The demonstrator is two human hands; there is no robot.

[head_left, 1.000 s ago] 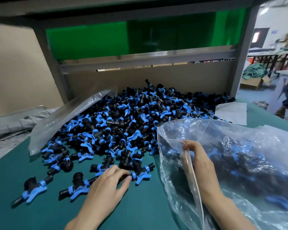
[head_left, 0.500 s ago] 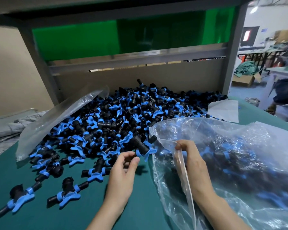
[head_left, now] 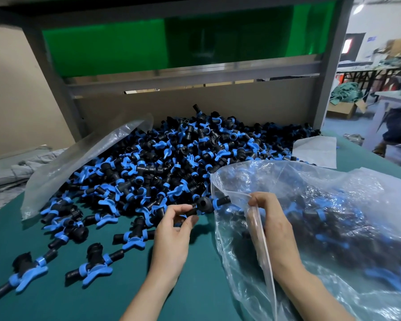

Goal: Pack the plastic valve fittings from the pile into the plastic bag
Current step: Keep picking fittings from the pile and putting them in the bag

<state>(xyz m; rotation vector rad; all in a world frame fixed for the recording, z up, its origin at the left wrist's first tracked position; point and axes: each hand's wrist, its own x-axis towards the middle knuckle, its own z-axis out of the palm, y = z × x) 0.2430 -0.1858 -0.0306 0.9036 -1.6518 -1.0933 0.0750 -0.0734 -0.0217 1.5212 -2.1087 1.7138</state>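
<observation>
Head view: we're seeing the plastic bag (head_left: pixel 241 286) lying at right, holding many fittings (head_left: pixel 329 218). Our right hand (head_left: pixel 273 223) is pinching its rim; our left hand (head_left: pixel 171 235) is gripping one valve fitting (head_left: pixel 205 205) at the mouth, long axis pointing rightward into it, beside the pile (head_left: pixel 183 158).

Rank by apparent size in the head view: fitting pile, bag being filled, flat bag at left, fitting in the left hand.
1. Fitting pile and bag being filled: similar spread; the bag is nearer, so unranked.
2. Flat bag at left.
3. Held fitting, pinched by the left hand: smallest.
</observation>
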